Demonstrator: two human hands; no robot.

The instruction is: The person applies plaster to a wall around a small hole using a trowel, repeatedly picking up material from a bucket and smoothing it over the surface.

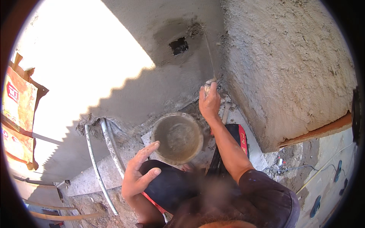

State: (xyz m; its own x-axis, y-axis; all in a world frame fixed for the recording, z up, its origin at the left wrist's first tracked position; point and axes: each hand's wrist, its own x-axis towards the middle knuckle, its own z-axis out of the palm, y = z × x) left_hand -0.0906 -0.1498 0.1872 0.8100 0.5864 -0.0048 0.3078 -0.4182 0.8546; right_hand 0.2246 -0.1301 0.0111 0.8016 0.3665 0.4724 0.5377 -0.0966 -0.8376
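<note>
My right hand is closed around the pale handle of what looks like a trowel, its blade seen edge-on as a thin line. The far tip reaches a lumpy patch of mortar on the grey plastered wall, beside a dark square hole. Below, between my arms, stands a round bucket with grey mortar residue inside. My left hand is empty, thumb and fingers apart, its fingertips close to the bucket's left rim; whether they touch it I cannot tell.
A hammer-like tool lies beside my right forearm. Pale pipes rise at the left, near a torn orange-and-white paper sack. A rough plastered wall closes the right side. Cables run across the lower right.
</note>
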